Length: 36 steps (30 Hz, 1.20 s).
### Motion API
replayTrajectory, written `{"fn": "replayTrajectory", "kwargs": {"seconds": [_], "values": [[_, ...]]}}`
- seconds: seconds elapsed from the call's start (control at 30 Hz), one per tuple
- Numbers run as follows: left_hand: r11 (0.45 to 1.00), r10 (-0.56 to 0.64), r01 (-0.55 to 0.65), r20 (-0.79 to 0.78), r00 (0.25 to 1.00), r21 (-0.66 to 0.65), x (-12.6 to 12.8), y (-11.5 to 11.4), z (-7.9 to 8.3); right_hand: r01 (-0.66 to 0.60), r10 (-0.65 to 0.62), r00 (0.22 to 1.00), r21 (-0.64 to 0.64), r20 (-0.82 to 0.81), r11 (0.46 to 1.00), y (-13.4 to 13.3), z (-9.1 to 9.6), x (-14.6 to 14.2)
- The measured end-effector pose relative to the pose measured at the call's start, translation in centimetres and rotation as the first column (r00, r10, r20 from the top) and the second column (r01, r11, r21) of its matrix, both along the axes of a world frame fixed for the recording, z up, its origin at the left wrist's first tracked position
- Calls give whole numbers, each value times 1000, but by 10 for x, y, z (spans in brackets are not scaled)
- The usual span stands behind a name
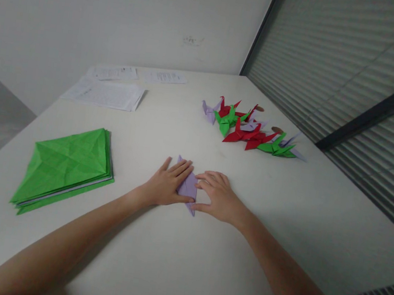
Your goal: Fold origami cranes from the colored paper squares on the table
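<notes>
A folded piece of lilac origami paper [189, 186] lies on the white table between my hands, its pointed ends showing at top and bottom. My left hand [170, 182] rests flat on its left side, fingers stretched out and spread. At the right edge, my right hand [217, 196] touches the paper with its fingertips; the thumb is near the lower point and apart from the curved fingers. The part of the paper under my left hand is hidden.
A stack of green paper sheets [72, 160] lies at the left. Several folded paper cranes [227, 120] in red, green and lilac sit at the back right. Printed papers [104, 94] lie at the back left. Window blinds [338, 64] border the table's right side.
</notes>
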<state>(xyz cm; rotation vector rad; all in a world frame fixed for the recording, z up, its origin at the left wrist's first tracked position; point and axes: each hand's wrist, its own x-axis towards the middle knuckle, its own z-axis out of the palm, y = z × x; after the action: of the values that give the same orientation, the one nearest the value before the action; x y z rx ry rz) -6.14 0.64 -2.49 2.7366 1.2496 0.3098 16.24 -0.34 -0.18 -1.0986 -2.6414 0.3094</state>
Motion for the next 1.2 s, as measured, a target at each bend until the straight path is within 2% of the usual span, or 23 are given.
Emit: {"fn": "replayTrajectory", "kwargs": {"seconds": [0.2, 0.4, 0.53, 0.6, 0.8, 1.03, 1.2], "values": [[1000, 4, -4, 2, 1000, -2, 0, 1, 0, -9, 9, 1000, -21, -18, 1000, 2, -2, 1], [1000, -1, 1, 4, 1000, 19, 0, 0, 0, -107, 114, 988, 71, -100, 992, -2, 8, -1], [1000, 10, -10, 1, 1000, 16, 0, 0, -1, -267, 263, 962, -39, -71, 963, -8, 14, -6], [1000, 17, -17, -3, 1000, 7, 1, 0, -1, -293, 290, 956, -73, -39, 953, -9, 14, -7], [999, 16, -16, 3, 1000, 28, 1, 0, -1, -295, 293, 956, -76, -29, 953, -7, 9, -4], [1000, 12, -12, 11, 1000, 18, 1, -1, 2, -338, 329, 941, -157, -82, 928, -11, 16, -4], [1000, 6, -6, 10, 1000, 8, 1, 0, 2, -343, 309, 933, -196, -184, 919, -7, 17, -1]]}}
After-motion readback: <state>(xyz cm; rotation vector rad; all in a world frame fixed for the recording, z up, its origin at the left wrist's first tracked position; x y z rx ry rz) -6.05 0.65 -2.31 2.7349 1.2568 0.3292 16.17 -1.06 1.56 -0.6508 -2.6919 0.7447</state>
